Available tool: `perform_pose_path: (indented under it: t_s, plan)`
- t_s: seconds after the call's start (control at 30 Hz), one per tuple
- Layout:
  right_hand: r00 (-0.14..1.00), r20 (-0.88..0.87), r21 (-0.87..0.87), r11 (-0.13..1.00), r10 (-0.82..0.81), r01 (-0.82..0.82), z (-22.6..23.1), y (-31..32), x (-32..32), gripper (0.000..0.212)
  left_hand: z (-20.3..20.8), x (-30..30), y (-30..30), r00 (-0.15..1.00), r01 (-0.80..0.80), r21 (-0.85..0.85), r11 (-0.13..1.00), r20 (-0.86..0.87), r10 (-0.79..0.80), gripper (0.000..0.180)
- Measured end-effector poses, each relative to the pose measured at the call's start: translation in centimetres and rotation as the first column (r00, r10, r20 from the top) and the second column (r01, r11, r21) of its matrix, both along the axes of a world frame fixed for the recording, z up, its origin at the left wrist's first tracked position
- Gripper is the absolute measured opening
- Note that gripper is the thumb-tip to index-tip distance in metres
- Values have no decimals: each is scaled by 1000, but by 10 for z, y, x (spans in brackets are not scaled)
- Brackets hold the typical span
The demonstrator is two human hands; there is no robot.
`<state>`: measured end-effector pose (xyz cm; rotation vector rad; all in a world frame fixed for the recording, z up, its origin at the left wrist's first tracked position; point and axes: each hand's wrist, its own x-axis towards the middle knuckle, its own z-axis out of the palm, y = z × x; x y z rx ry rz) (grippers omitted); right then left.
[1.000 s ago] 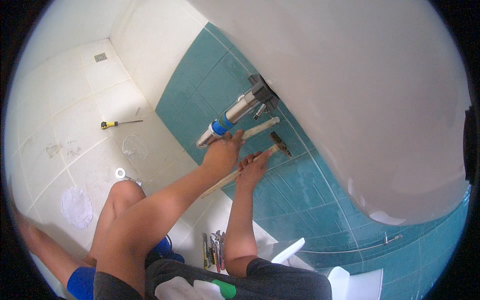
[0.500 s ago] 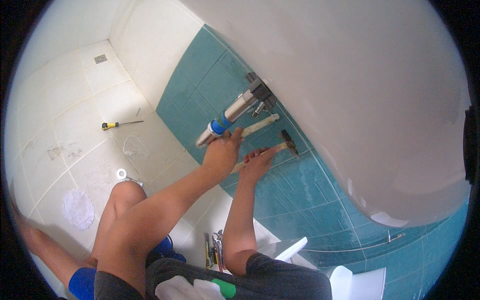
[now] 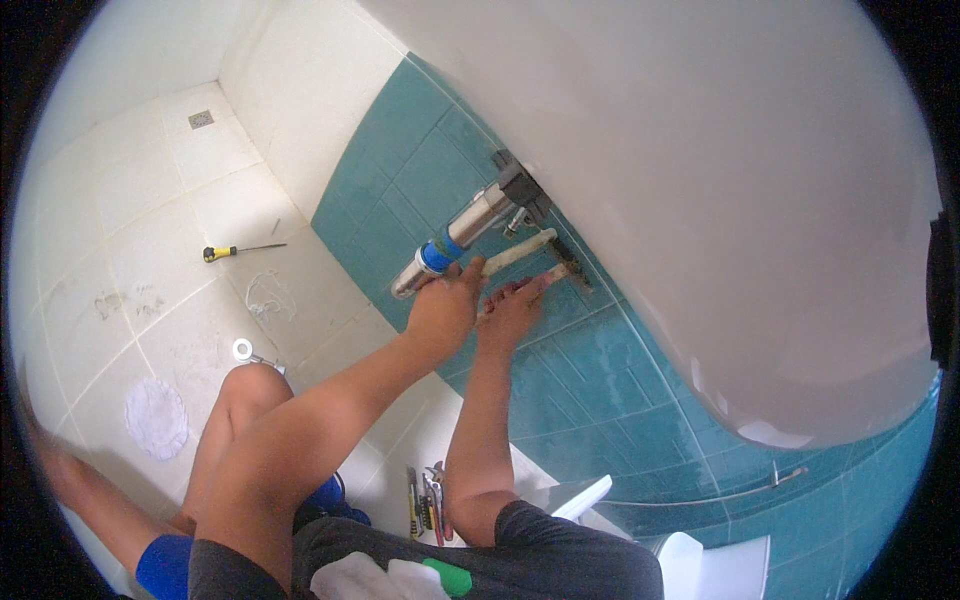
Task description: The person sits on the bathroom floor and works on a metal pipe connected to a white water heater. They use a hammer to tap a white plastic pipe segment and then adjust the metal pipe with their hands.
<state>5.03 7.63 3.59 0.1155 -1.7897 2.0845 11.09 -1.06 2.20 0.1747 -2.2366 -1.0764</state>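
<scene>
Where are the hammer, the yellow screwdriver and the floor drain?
Hammer point(image 3: 573, 266): head view, on its metal head.
Yellow screwdriver point(image 3: 226, 252): head view, on its handle.
Floor drain point(image 3: 201, 119): head view, on its grate.

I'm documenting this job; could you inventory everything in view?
basin: 1, white, upper right
tiled wall: 1, teal, behind basin
floor: 1, whitish, left
metal pipe: 1, silver with blue band, under basin
hammer: 1, dark head, pale handle, centre
rod: 1, pale, beside hammer
screwdriver: 1, yellow and black, floor
round cloth: 1, white, floor
ring: 1, white, floor
floor drain: 1, grey, upper left
tools: several, mixed colours, lower centre
toilet: 1, white, bottom right
thin hose: 1, grey, lower right
shirt: 1, dark grey, bottom
left hand: 1, bare, gripping rod
right hand: 1, bare, gripping hammer
</scene>
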Motion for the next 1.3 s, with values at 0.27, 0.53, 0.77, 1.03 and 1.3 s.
perform_pose_path:
  t_s: [0.27,0.53,0.77,1.03,1.3]
  plan:
    - [905,-419,465,839,-73,282,-48,43,-62,51,2,0,2,1000,-11,-31,999,-25,10,34]
    - [988,-150,295,952,-35,79,-28,41,-55,52,4,-6,4,1000,10,31,999,-25,-10,32]
    - [995,-94,224,975,20,1,-21,38,-53,54,-3,-9,4,997,-2,65,998,-77,7,32]
    - [992,-109,282,955,-66,94,-3,41,-50,58,2,-9,8,999,-2,72,997,-36,4,32]
    - [892,-447,519,795,-61,314,-19,72,-92,57,20,-5,9,998,66,167,984,-6,-66,33]
